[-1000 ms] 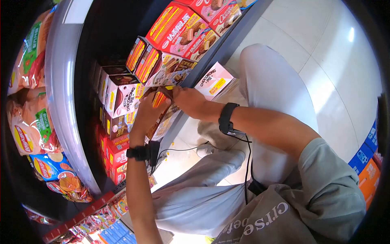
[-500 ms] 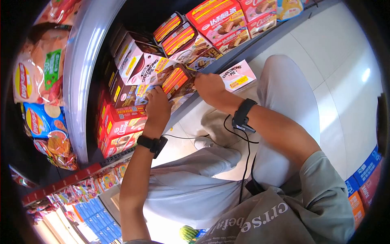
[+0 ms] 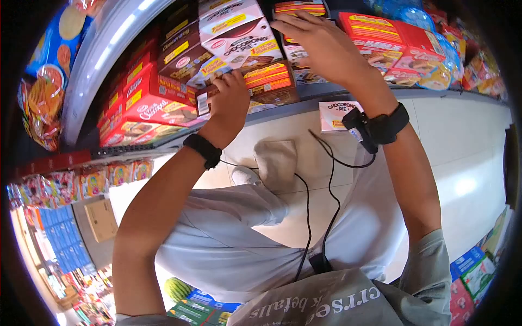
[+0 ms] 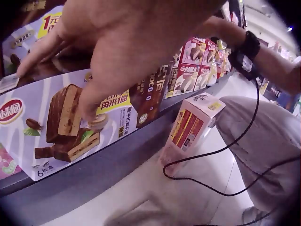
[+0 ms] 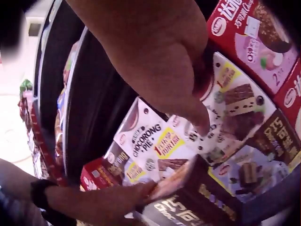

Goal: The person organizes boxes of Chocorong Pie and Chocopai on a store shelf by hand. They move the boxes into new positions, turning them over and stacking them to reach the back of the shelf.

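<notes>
In the head view my left hand (image 3: 231, 100) is at the shelf front, its fingers resting on the snack boxes beside a brown chocolate pie box (image 3: 269, 81). In the left wrist view its thumb lies against the front of a lavender box (image 4: 61, 122) picturing cake, with a finger stretched along the top edge. My right hand (image 3: 326, 46) reaches over the stack to the right, fingers extended across the box tops. The right wrist view shows that thumb against a white pie box (image 5: 237, 110); the other fingertips are hidden there. A white Chocorong Pie box (image 3: 239, 41) stands behind the left hand.
A pink-and-white Chocorong Pie box (image 3: 331, 120) stands on the floor before the shelf. Red pie boxes (image 3: 157, 98) flank the stacks on the left, more red boxes (image 3: 375, 38) on the right. A black cable (image 3: 333, 185) hangs between the knees.
My right hand has left the brown box and moved up and right over the neighbouring stack. My left hand stays by the brown box while the head view has turned.
</notes>
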The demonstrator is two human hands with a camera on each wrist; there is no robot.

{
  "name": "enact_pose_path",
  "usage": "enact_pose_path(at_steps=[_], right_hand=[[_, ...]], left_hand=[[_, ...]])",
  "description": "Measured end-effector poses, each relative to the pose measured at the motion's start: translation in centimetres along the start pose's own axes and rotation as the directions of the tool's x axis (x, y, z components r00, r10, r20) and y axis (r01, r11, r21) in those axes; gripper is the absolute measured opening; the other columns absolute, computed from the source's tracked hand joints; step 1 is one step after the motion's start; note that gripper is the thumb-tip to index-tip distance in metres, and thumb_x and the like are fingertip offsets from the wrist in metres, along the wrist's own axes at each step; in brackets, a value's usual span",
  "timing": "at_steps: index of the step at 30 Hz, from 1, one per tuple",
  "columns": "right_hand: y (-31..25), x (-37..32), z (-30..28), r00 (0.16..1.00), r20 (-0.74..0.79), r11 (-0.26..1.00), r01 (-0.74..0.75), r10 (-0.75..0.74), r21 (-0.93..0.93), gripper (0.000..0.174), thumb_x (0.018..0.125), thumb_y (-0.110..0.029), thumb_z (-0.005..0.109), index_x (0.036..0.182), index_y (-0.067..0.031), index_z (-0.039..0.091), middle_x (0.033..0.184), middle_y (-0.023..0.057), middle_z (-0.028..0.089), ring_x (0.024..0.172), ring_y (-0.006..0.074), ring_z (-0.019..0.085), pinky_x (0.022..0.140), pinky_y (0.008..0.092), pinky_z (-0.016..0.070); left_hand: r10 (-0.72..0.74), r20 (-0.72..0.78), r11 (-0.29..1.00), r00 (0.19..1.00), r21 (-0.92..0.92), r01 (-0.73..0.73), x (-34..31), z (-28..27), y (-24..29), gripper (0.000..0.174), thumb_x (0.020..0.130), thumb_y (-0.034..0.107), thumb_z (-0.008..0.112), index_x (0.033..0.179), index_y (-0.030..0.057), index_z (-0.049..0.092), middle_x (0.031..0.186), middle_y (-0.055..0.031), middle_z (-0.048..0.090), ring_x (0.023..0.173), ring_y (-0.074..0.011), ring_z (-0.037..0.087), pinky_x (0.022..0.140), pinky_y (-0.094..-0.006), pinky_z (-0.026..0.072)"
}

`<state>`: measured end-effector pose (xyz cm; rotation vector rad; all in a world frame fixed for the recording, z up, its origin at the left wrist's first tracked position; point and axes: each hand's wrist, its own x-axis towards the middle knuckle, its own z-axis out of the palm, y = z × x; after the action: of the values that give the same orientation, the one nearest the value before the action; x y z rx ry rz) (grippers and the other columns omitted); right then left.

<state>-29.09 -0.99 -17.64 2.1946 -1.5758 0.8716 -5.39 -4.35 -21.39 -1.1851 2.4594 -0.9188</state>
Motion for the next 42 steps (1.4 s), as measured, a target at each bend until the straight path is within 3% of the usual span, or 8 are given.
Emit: enact_pose_path(at_steps=[4, 16, 28, 34, 37, 38, 41, 42], right_hand=[[1.3, -0.9, 1.1, 0.996, 0.091, 1.000, 0.013, -0.013, 0.007, 0.048, 0.079, -0.001, 0.053, 0.125, -0.0157, 0.056, 0.130, 0.0024, 0.056, 0.122, 0.0249, 0.051, 0.102, 0.0376, 0.0423], [0.5, 0.1, 0.3, 0.995, 0.095, 0.999, 0.024, -0.026, 0.020, 0.051, 0.075, 0.007, 0.052, 0.121, -0.0142, 0.056, 0.125, 0.0049, 0.059, 0.116, 0.0257, 0.055, 0.094, 0.0377, 0.0480], [0.0, 0.2, -0.1, 0.992, 0.126, 0.999, 0.018, -0.013, -0.045, 0.055, 0.072, 0.010, 0.053, 0.121, -0.0160, 0.056, 0.125, 0.0042, 0.059, 0.115, 0.0250, 0.057, 0.089, 0.0370, 0.0521], [0.1, -0.1, -0.2, 0.989, 0.139, 0.999, 0.039, -0.043, 0.028, 0.056, 0.072, 0.011, 0.052, 0.120, -0.0150, 0.058, 0.125, 0.0044, 0.059, 0.112, 0.0258, 0.058, 0.088, 0.0376, 0.0518], [-0.1, 0.1, -0.7, 0.988, 0.155, 0.997, 0.018, -0.030, 0.080, 0.055, 0.072, 0.011, 0.052, 0.120, -0.0145, 0.059, 0.123, 0.0042, 0.060, 0.111, 0.0257, 0.059, 0.088, 0.0378, 0.0517], [-0.1, 0.1, -0.8, 0.987, 0.158, 0.995, 0.007, -0.022, 0.097, 0.055, 0.072, 0.012, 0.052, 0.119, -0.0144, 0.059, 0.123, 0.0041, 0.061, 0.111, 0.0257, 0.059, 0.087, 0.0378, 0.0517], [-0.4, 0.6, -1.2, 0.965, 0.260, 0.989, -0.078, 0.042, 0.129, 0.063, 0.065, 0.017, 0.056, 0.120, -0.0127, 0.058, 0.128, 0.0072, 0.058, 0.118, 0.0276, 0.054, 0.096, 0.0373, 0.0472], [-0.7, 0.8, -1.4, 0.975, 0.223, 0.996, -0.021, 0.000, 0.092, 0.054, 0.067, 0.011, 0.062, 0.117, -0.0096, 0.059, 0.122, 0.0085, 0.061, 0.112, 0.0293, 0.057, 0.090, 0.0396, 0.0490]], left_hand=[[0.046, -0.038, 0.997, 0.998, 0.064, -0.044, 0.0, 0.7, -0.2, 0.040, 0.073, 0.011, 0.066, 0.106, -0.0072, 0.051, 0.096, -0.0186, 0.054, 0.099, -0.0380, 0.058, 0.094, -0.0440, 0.0466], [-0.018, 0.028, 1.000, 0.999, -0.009, 0.018, -0.4, -0.3, -0.2, 0.044, 0.071, 0.009, 0.068, 0.107, -0.0073, 0.049, 0.105, -0.0285, 0.058, 0.099, -0.0407, 0.059, 0.080, -0.0378, 0.0536], [-0.129, -0.027, 0.989, 0.991, -0.075, 0.126, 0.0, 0.9, 0.4, 0.036, 0.076, 0.007, 0.064, 0.107, -0.0057, 0.050, 0.106, -0.0298, 0.056, 0.101, -0.0434, 0.059, 0.079, -0.0421, 0.0555], [-0.154, -0.042, 0.988, 0.987, -0.009, 0.154, -0.8, 0.9, 1.0, 0.045, 0.083, 0.012, 0.056, 0.120, -0.0119, 0.052, 0.120, -0.0365, 0.052, 0.094, -0.0485, 0.063, 0.059, -0.0493, 0.0578], [-0.155, 0.134, 0.986, 0.979, 0.080, 0.145, -1.1, 0.9, 0.1, 0.047, 0.084, 0.012, 0.054, 0.124, -0.0128, 0.050, 0.121, -0.0361, 0.053, 0.091, -0.0504, 0.063, 0.050, -0.0495, 0.0565], [-0.203, 0.085, 0.977, 0.975, 0.079, 0.197, -1.7, 0.9, -0.2, 0.042, 0.081, 0.011, 0.056, 0.117, -0.0110, 0.057, 0.111, -0.0311, 0.061, 0.093, -0.0456, 0.064, 0.056, -0.0494, 0.0572], [-0.045, 0.224, 0.999, 0.974, 0.036, 0.037, -2.2, 0.0, -3.1, 0.029, 0.079, 0.012, 0.058, 0.102, -0.0050, 0.067, 0.100, -0.0248, 0.065, 0.090, -0.0362, 0.066, 0.061, -0.0429, 0.0570], [0.013, 0.213, 0.999, 0.977, 0.035, -0.021, -2.3, 0.0, -3.7, 0.025, 0.078, 0.013, 0.059, 0.096, -0.0026, 0.068, 0.096, -0.0224, 0.065, 0.087, -0.0333, 0.065, 0.062, -0.0405, 0.0556]])
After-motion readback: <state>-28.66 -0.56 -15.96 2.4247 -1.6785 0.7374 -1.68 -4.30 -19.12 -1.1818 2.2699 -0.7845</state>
